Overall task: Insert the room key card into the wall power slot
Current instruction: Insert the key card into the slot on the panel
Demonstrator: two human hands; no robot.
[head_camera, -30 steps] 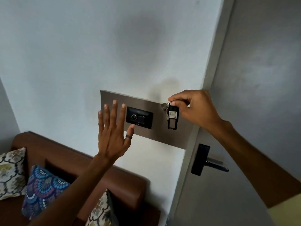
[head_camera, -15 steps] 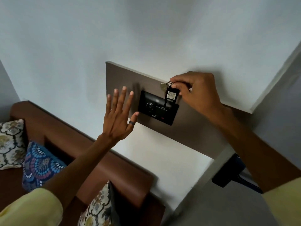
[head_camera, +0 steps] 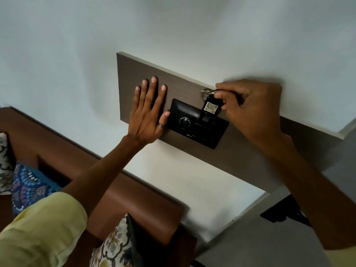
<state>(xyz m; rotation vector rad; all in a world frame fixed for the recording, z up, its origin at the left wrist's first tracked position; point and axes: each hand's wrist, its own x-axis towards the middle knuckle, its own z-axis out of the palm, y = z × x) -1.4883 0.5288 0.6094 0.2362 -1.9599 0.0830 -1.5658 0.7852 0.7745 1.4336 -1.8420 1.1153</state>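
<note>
I'm holding the black key card (head_camera: pixel 210 109) upright, its lower end sitting at the slot (head_camera: pixel 206 123) of the black wall unit.

Pale yellow sleeves (head_camera: pixel 44 228); dark ring (head_camera: pixel 161 125) on left thumb.

A brown sofa (head_camera: pixel 134 199) runs across the lower left, holding a blue patterned cushion (head_camera: pixel 28 187) and a floral cushion (head_camera: pixel 113 249); a black door handle (head_camera: pixel 285 212) sits lower right.

— Bright enough?
— Dim, soft, even light. The right hand (head_camera: pixel 250 110) throws a faint, blurred shadow on the wall (head_camera: pixel 173 26).
— Sharp?
— Mostly; wide-angle bending tilts straight edges, and the corners darken slightly.
</note>
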